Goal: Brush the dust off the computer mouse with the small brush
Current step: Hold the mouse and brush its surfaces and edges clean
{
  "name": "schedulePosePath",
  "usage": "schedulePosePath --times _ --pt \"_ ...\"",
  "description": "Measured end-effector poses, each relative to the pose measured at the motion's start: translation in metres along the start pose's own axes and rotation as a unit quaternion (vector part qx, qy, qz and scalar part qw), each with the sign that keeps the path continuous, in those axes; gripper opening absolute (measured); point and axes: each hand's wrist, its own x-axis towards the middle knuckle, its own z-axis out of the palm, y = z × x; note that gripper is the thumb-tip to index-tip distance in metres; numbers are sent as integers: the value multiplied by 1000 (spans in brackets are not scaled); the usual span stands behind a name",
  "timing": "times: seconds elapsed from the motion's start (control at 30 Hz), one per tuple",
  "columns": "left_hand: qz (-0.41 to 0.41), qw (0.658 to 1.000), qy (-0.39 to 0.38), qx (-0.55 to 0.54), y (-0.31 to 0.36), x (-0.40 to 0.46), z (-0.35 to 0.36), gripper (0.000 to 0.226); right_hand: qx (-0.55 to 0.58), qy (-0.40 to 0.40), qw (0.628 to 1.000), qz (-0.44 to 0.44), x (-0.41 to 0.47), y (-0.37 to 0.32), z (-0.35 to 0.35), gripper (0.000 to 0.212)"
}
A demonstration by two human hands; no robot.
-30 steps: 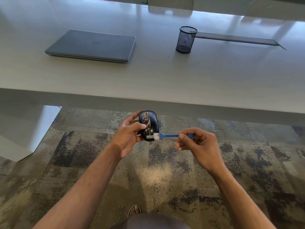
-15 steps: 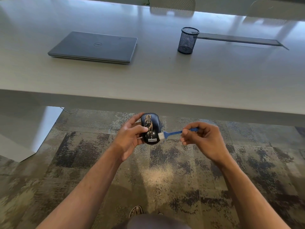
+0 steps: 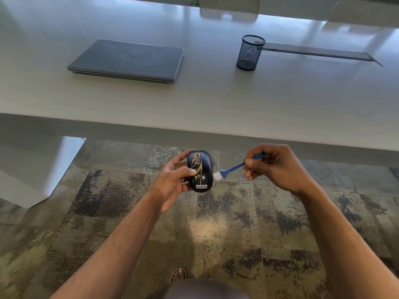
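Observation:
A black computer mouse with a streak of tan dust down its top is held in the air below the table edge, above the carpet. My left hand grips it from the left side, thumb across the dusty top. My right hand pinches a small blue brush by its handle. The brush slants down to the left, and its white bristles sit just beside the mouse's right edge.
A long grey table runs across the view, its front edge just beyond my hands. On it lie a closed grey laptop at the left and a black mesh pen cup at the right. Patterned carpet lies below.
The brush tip has moved off the mouse's lower end to its right side, and the handle has tilted upward. My right hand has risen a little.

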Motion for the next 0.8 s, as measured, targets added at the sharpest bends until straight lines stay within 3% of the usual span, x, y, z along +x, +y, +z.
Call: schedulePosePath --times 0.17,0.33,0.57,0.8 --pt "-4 1000 -8 17 -1 1 0 70 0 -7 1000 6 9 -2 9 19" --pt "-12 999 -20 24 -5 -1 1 74 -18 25 999 7 28 -2 9 4" --pt "-18 998 -41 33 -7 -3 5 73 -56 85 995 14 49 1 7 3" --pt "-17 999 -38 28 -7 -2 3 70 4 95 995 24 43 7 0 5"
